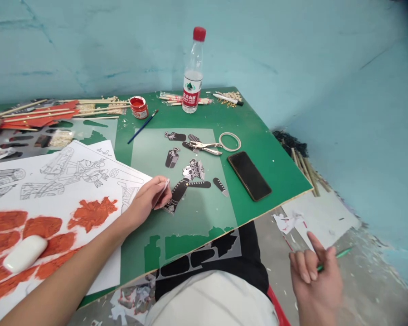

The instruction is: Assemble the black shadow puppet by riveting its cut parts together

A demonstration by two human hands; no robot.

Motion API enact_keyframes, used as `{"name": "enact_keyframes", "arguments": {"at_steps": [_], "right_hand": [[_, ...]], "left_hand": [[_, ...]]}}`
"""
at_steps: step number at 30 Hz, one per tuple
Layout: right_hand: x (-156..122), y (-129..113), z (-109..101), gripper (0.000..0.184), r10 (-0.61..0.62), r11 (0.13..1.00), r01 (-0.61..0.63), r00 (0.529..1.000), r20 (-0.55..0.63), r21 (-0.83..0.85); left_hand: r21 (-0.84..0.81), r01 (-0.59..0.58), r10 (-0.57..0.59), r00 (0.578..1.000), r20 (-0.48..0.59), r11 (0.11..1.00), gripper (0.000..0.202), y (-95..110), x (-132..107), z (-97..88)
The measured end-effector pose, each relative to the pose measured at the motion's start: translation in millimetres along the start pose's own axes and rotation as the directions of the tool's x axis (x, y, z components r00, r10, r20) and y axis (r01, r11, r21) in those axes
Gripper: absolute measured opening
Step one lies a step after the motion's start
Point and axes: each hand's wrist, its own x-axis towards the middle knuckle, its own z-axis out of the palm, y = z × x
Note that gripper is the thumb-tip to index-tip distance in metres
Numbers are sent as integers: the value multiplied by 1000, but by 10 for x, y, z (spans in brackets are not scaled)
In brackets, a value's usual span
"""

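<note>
With the flat black figure (180, 188) on the bench (284, 167) as the dial's centre, a white mouse-shaped object (25, 254) sits at eight o'clock on a sheet of orange painted shapes (91, 213). Orange cut pieces (41, 118) lie under thin sticks at ten o'clock; drawing sheets (71, 170) spread at nine. The painting and some cutting therefore look done.

An open jar of red paint (138, 107) and a blue brush (143, 127) sit at eleven o'clock, the brush lying idle.

The left hand (156, 194), just beside the figure at nine o'clock, pinches a thin pale piece (162, 192) between thumb and fingers; whether that piece touches the figure I cannot tell.

The figure shows a head, a torso and one arm strip, with a small gold stud near the shoulder, so joining seems under way but well short of finished: loose black parts (172, 157) lie at eleven o'clock, and another cuff-like part (220, 186) at three, apart from the arm.

A bottle (191, 93) stands at twelve, metal punch pliers (209, 149) rest unheld at one, a tape ring (239, 143) at two, a phone (249, 175) at three.

At four o'clock, off the bench, the right hand (316, 267) has its forefinger extended and its thumb side closed on a slim green tool (343, 252). The hands are well apart.
</note>
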Motion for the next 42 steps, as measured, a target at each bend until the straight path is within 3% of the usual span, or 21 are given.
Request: {"name": "enact_keyframes", "arguments": {"at_steps": [3,5,8,11,13,16,20,22,24,26,28,30,32,34,38,42], "right_hand": [[-122,1,297,34,-23,994,42,984,175,-103],[-195,-33,620,41,29,977,59,915,402,-205],[-313,-98,1275,44,118,928,181,686,718,-326],[-432,-117,1996,40,126,904,314,450,884,-289],[-491,-73,2391,39,129,897,362,338,932,-256],[-535,58,2726,29,101,882,428,238,966,-197],[-505,193,2747,32,30,874,466,230,973,-137],[-417,184,2671,37,7,889,439,277,961,-133],[-257,116,2576,44,9,894,416,353,936,-165],[-40,4,2463,46,19,854,468,408,913,-227],[186,-119,2339,39,12,712,640,400,916,-289],[366,-216,2222,28,11,473,803,405,914,-362],[470,-267,2140,22,25,239,884,408,913,-402],[501,-278,2111,27,41,67,918,389,921,-390],[437,-277,2179,34,61,-156,934,335,940,-322],[377,-339,2315,30,90,-340,900,322,943,-275]], "left_hand": [[-211,-5,12,999,32,978,26,26,9,-41],[-290,-1,22,997,71,957,25,41,5,-73],[-355,15,29,993,118,935,19,42,5,-125],[-372,59,-4,989,149,926,13,7,29,-170],[-340,90,-35,986,165,936,16,-26,53,-187],[-224,96,-53,980,189,970,34,-62,82,-187],[-26,57,-51,984,173,998,47,-71,77,-152],[34,44,-49,987,156,998,45,-68,65,-131],[46,42,-48,990,136,998,45,-61,56,-112],[30,47,-50,994,102,998,48,-48,51,-96],[14,46,-47,997,67,999,50,-30,47,-84],[0,48,-48,998,43,999,51,-16,41,-81],[-9,54,-54,998,38,998,52,-15,38,-87],[-21,54,-53,998,44,998,51,-25,39,-98],[-92,37,-34,999,35,995,46,-43,49,-98],[-136,-5,3,1000,-15,991,47,-34,42,-59]]}}
